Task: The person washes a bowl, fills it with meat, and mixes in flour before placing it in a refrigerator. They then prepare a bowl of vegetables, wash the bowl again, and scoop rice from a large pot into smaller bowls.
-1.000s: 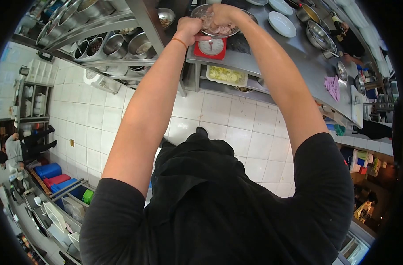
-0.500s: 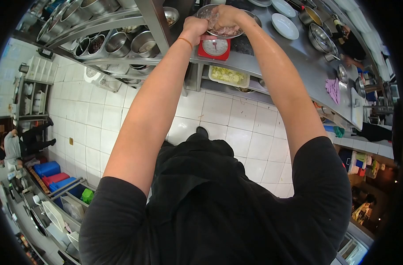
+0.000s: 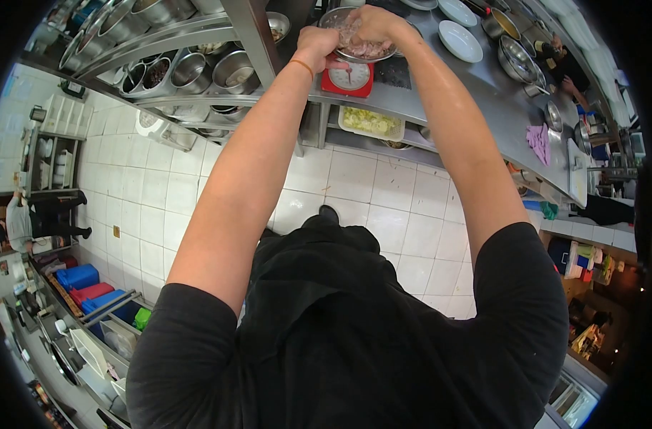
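Note:
A metal bowl point(image 3: 378, 59) of pale pink raw meat pieces point(image 3: 366, 50) sits over a red kitchen scale point(image 3: 348, 89) with a round white dial, at the top middle of the head view. My left hand point(image 3: 317, 47) grips the bowl's near left rim, thumb low beside the dial. Inside the bowl, my right hand point(image 3: 380, 26) has its fingers curled down into the meat; the fingertips are hidden there.
White oval plates point(image 3: 459, 41) lie on the steel counter, right of the bowl. Farther right are metal bowls point(image 3: 519, 60) and a purple cloth point(image 3: 537, 145). Below the counter is a tray of chopped greens point(image 3: 371, 122). Pots point(image 3: 236, 72) fill the left shelf. Another person point(image 3: 45, 219) stands far left.
My right hand has shifted slightly right within the bowl, uncovering more meat. My left hand stays on the rim. The person at far left has changed posture.

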`<control>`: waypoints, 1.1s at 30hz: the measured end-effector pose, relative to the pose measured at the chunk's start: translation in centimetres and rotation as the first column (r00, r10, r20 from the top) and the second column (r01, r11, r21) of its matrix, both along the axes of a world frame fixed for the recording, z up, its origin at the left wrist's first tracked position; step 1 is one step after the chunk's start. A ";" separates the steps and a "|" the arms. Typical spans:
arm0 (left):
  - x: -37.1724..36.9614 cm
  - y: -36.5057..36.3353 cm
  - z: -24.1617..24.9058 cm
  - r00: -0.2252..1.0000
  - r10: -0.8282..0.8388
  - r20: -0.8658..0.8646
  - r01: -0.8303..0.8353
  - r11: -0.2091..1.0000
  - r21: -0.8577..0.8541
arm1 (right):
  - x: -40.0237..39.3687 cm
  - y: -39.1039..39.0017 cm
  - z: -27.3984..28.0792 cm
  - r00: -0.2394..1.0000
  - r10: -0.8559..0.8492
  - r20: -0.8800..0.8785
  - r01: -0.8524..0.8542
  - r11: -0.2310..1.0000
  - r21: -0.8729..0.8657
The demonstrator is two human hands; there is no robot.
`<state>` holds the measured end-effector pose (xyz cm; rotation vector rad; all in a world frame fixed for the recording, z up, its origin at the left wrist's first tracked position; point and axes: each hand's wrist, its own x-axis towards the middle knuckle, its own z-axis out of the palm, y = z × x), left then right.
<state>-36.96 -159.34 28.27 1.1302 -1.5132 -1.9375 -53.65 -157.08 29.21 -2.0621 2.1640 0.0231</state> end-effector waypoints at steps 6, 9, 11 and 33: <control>-1.2 -1.3 -2.8 0.997 0.011 -0.072 -0.009 1.000 0.029 | 0.5 0.8 1.2 0.943 -0.270 0.194 0.255 0.962 0.099; -1.1 -0.2 -2.3 0.980 0.102 -0.169 -0.099 0.995 0.025 | -1.4 0.6 -3.5 0.981 0.158 0.109 -0.126 0.958 -0.258; -0.3 0.3 -2.7 0.957 0.129 -0.261 -0.116 0.991 0.063 | 2.0 3.2 0.5 0.995 0.062 0.081 -0.048 0.986 -0.161; 37.8 0.2 -32.3 0.893 0.425 0.150 -0.441 0.892 0.102 | 38.5 -1.8 -27.6 0.863 -0.011 0.505 -0.106 0.973 0.204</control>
